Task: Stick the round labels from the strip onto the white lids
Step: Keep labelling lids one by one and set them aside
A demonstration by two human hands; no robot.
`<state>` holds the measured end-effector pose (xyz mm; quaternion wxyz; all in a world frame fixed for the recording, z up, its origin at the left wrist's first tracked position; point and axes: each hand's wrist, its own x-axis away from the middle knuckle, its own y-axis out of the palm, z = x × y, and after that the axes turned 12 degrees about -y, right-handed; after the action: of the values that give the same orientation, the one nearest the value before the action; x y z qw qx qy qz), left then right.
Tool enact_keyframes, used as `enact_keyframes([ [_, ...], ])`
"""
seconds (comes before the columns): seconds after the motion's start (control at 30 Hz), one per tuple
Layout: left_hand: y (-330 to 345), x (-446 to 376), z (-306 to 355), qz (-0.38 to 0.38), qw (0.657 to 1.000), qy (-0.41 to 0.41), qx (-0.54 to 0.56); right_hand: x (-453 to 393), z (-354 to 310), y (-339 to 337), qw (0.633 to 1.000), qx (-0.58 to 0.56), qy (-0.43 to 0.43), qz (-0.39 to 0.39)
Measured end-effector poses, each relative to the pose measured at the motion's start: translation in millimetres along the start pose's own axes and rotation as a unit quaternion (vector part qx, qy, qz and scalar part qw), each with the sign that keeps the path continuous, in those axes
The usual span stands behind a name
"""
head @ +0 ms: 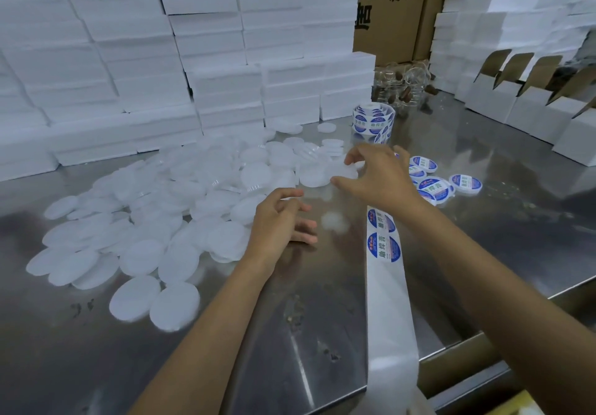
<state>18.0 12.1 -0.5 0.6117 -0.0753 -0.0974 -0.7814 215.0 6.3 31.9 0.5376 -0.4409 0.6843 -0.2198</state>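
Nearest the lens, along the near edge of the shiny steel table (322, 334): white paper backing strip (388, 301), peeled bare at its lower part, with two round blue-and-white labels (383, 246) left higher up, under the right forearm.

Head view only. Left hand (280, 221), near the table's middle, beside the big loose heap of flat round white plastic lids (145, 221); fingers loosely curled, holding nothing as far as visible. Right hand (377, 175), farther in, fingers spread and bent over one white lid (314, 175) at the heap's right border, thumb and fingertips about to close on it or just touching; not possible to tell if already gripped. Finished lids with blue labels (464, 184), a small group just to the right of that hand. Roll of spare labels (372, 121) standing toward the far edge, before the stacked white foam blocks (209, 59).

To do well: take only one lid, not two stuck together. Better to bring it beside the strip, near the next label. Peel slowly by the rim, set in the centre, press from middle outward against bubbles. Probably early in the work, judging by the heap.
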Motion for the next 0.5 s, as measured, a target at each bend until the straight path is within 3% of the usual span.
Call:
enact_keyframes([
  [0.17, -2.8, 6.0, 5.8, -0.127, 0.977, -0.026, 0.17, 30.6, -39.9, -13.2, 0.983, -0.174, -0.062, -0.017],
  [0.33, -0.1, 15.1, 4.6, -0.149, 0.979, -0.011, 0.139, 50.2, -47.6, -18.1, 0.976, -0.203, -0.052, -0.051],
  [0.5, -1.4, 17.5, 4.9, -0.172, 0.963, -0.023, 0.206, 61.8, -8.1, -43.4, 0.987, -0.155, 0.03, -0.013],
])
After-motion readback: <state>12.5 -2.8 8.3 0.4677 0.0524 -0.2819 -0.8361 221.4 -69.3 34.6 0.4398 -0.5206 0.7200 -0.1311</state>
